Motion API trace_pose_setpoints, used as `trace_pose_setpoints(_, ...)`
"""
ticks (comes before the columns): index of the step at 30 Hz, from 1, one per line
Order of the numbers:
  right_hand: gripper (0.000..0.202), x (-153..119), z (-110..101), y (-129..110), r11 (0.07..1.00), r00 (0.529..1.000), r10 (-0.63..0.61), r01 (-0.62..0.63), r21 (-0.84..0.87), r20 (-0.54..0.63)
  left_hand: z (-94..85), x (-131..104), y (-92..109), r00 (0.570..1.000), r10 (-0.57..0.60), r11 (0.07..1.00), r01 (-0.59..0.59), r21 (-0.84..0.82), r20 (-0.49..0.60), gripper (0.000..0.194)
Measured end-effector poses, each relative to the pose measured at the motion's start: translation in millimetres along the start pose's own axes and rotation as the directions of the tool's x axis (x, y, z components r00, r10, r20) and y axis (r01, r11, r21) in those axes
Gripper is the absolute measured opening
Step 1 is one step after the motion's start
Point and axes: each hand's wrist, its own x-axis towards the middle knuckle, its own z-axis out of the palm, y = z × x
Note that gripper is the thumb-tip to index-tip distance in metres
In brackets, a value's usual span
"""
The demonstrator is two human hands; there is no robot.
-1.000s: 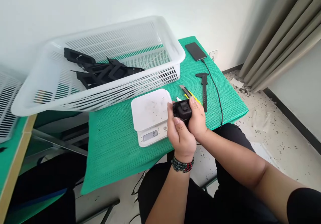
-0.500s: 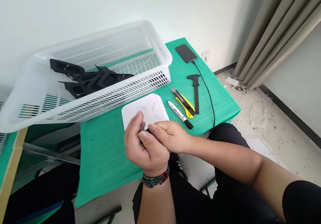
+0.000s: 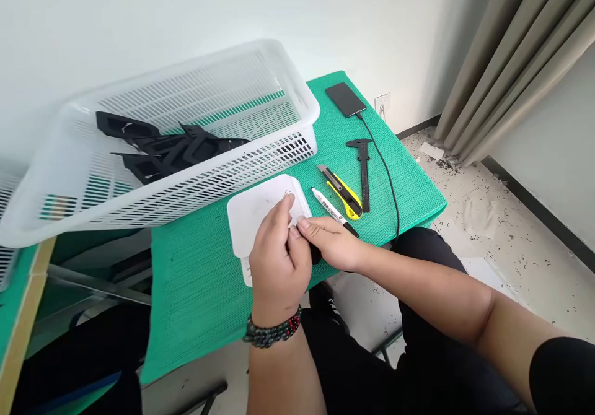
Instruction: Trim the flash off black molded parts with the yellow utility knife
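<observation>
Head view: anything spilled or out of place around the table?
Yes. Dark scraps litter the floor near the curtain, with a white piece lying there too, as if unswept. On the green table, the yellow utility knife lies near the right hand, its blade apparently exposed.

The scene is brightly and diffusely lit; the white wall [image 3: 186, 12] is washed pale, while the folds of the curtain [image 3: 493, 74] are shaded. Detail is swallowed by darkness beneath the table [image 3: 199, 303]. Leftward, the basket [image 3: 232, 173] is softened and stretched.
</observation>
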Motion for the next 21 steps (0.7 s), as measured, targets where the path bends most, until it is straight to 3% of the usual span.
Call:
trace_pose_setpoints(7,0.069,-3,-6,5,0.989,0.996,-0.019,0.005,-0.148,-0.090,1.7,0,13,0.978,0.164,0.973,-0.182,0.141,0.131,0.068)
trace_pose_setpoints(13,0.071,-4,-11,4,0.966,0.992,-0.009,-0.024,-0.258,-0.127,6.4,-2,18,0.967,0.214,0.962,-0.233,0.139,0.140,0.071)
trace_pose_setpoints(16,0.073,-7,-11,-7,0.959,0.997,-0.008,-0.016,-0.283,-0.082,6.5,-3,20,0.981,0.154,0.986,-0.161,0.045,0.121,0.068)
trace_pose_setpoints(21,0.074,-10,-8,-16,0.947,0.997,-0.030,0.004,-0.320,-0.076,10.6,-6,21,0.995,-0.095,0.987,0.096,-0.129,0.013,0.058)
